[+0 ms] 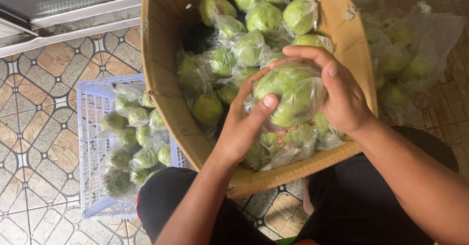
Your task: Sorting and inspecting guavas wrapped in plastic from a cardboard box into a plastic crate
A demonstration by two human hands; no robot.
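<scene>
Patterned floor tiles [39,128] in brown, grey and white run under everything; a metal door sill [73,13] crosses the upper left.

Cardboard box [161,79]: open top, tilted toward the seated person, flaps torn at the rim. Contents: many green round fruits [264,16], each wrapped in a thin clear plastic bag, piled loosely against the far and right walls.

Pale blue plastic crate [90,142]: lattice sides, on the floor just left of the box, touching it. Contents: more bagged green fruit, smaller-looking, darker in places.

Loose heap of bagged fruit [405,64] lies on the floor right of the box, outside any container.

Bagged fruit in hand [288,93]: held above the near inside edge of the box. Left hand [244,123] cups it from below and left, thumb pressed on the plastic. Right hand [337,89] is curled over its top and right side, fingers closed on the wrap. Both hands clamp this one fruit.

No labels visible on any bag.
</scene>
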